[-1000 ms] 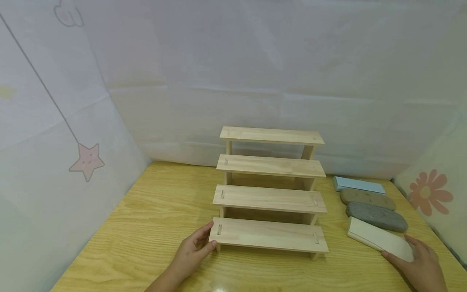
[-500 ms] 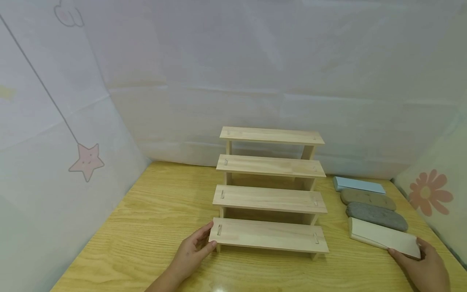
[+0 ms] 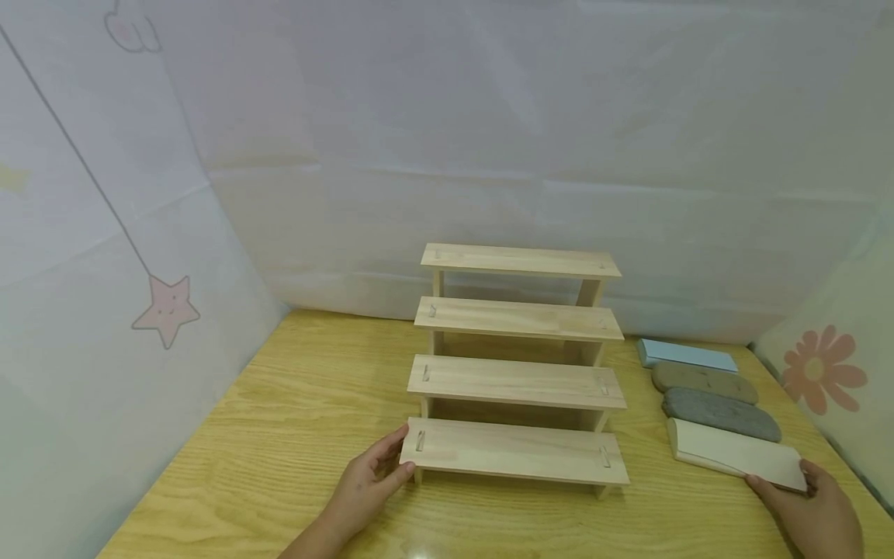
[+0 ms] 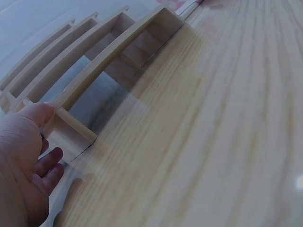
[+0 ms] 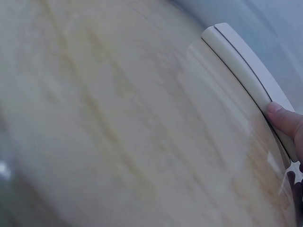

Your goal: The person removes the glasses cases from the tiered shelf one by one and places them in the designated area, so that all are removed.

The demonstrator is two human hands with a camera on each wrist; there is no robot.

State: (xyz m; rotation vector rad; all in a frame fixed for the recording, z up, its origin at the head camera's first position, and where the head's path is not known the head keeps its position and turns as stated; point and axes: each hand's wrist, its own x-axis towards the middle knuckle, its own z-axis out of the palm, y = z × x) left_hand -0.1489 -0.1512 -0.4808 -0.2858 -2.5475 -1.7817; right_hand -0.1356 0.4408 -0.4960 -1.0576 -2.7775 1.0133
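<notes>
A pale wooden tiered stand [image 3: 513,450] with stepped shelves rises at the middle of the table. My left hand [image 3: 366,481] holds the left end of its lowest shelf, thumb at the front corner. In the left wrist view the thumb [image 4: 40,112] presses that corner, with other fingers curled below. At the right, a cream glasses case [image 3: 733,452] lies on the table. My right hand [image 3: 813,505] pinches its near right end. The right wrist view shows that thumb [image 5: 281,116] on the side of the case; the other fingers are mostly hidden.
Behind the cream case lie a grey oblong case [image 3: 722,414], a brown one [image 3: 705,382] and a light blue one [image 3: 687,355], in a row. The wood-grain table [image 3: 279,435] meets a printed cloth backdrop [image 3: 349,194] behind and at both sides.
My right hand and the cream case have shifted slightly right. The case has turned to lie more nearly parallel to the grey one. My left hand and the stand have stayed put.
</notes>
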